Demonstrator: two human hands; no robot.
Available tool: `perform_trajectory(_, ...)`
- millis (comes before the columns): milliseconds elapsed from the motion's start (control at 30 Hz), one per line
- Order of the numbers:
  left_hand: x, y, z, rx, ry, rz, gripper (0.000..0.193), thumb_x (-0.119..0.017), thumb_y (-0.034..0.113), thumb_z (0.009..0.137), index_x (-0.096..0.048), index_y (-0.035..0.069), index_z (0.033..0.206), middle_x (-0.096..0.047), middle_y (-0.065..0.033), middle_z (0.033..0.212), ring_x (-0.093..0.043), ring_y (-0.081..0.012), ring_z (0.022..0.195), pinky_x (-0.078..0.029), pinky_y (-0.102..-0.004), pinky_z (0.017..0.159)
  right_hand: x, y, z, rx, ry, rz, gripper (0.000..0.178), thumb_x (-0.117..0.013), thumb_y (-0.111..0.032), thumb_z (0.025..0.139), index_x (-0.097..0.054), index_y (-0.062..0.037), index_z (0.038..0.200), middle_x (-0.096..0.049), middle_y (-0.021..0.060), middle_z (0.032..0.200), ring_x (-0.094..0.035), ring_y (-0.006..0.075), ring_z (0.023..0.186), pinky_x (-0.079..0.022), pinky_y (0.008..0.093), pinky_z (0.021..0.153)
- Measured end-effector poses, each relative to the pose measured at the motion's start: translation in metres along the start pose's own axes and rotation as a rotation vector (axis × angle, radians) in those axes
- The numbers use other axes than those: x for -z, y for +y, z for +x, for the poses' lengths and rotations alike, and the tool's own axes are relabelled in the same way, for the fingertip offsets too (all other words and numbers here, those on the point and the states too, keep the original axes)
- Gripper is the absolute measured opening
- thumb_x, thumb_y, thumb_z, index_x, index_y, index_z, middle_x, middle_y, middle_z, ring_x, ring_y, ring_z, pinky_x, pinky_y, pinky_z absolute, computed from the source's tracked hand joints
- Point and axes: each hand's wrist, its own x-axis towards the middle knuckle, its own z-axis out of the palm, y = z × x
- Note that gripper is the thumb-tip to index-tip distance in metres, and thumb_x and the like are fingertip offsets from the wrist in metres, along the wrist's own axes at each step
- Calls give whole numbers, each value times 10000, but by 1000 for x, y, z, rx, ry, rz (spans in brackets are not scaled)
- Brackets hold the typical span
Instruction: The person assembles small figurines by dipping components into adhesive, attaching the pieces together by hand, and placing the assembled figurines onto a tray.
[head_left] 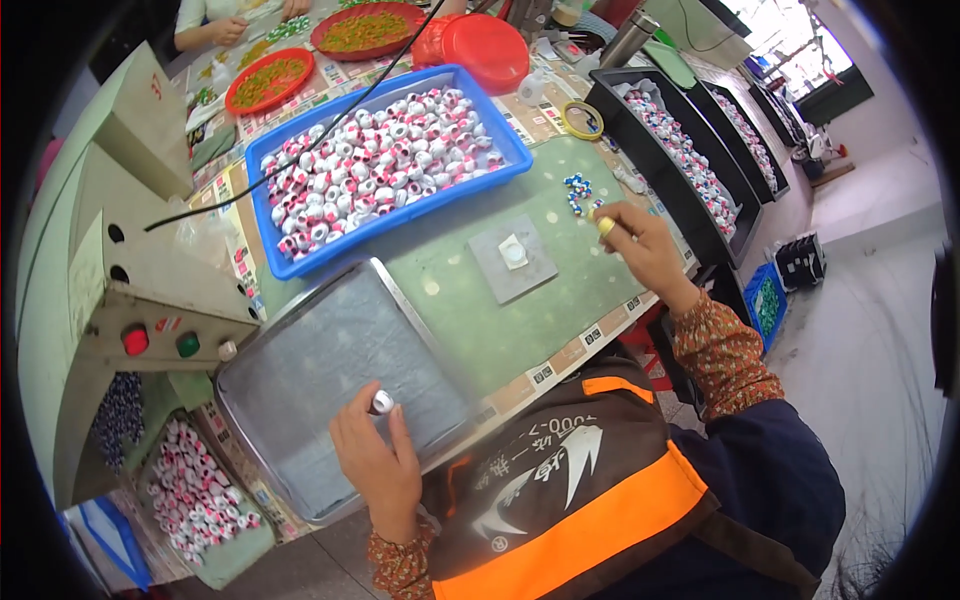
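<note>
Fingers, left hand (382, 455): clamped on a white piece (382, 402), held over the metal tray (305, 400) toward its near edge, probably pinched for fine control.
Right hand (648, 252): poised beside blue-and-white pieces (579, 192) near the desk's (430, 300) right edge; whether anything is gripped cannot be told.
Grey plate (490, 272): set between both hands, presumably for easy reach.
Blue tray (400, 219): placed farther back, heaped.

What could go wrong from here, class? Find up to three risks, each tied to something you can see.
The small white piece might slip from the left hand onto the metal tray. The right hand, close to the small blue-and-white parts, could scatter them. White-and-pink pieces heaped in the blue tub might spill if it is knocked.
</note>
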Motion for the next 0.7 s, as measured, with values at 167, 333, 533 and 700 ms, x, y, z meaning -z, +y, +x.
perform_trajectory(167,-4,14,5,9,-28,-93,344,-627,45,900,-583,21,1240,-594,-135,1000,-532,-319,894,-418,-433,815,21,51,27,-60,205,-84,196,-598,-61,937,-667,27,1099,-632,20,818,-582,79,692,-497,255,641)
perform_trajectory(333,-8,30,10,55,-94,-78,332,-662,61,887,-595,30,1211,-584,-109,947,-538,-291,865,-427,-416,782,25,87,45,28,271,-281,230,-615,-14,897,-665,19,1120,-616,4,841,-567,72,720,-485,237,667)
perform_trajectory(533,-28,49,15,110,-98,-98,331,-703,99,884,-604,33,1193,-619,-107,968,-549,-283,839,-442,-414,767,18,86,63,150,210,-246,233,-622,14,852,-673,-7,1078,-601,75,849,-590,137,735,-483,289,663)
perform_trajectory(700,-50,66,14,206,-101,-217,337,-684,77,908,-598,24,1229,-643,-105,1027,-567,-224,866,-458,-346,754,16,85,66,207,39,-459,237,-656,14,840,-631,-3,1076,-617,110,928,-632,205,817,-505,314,710)
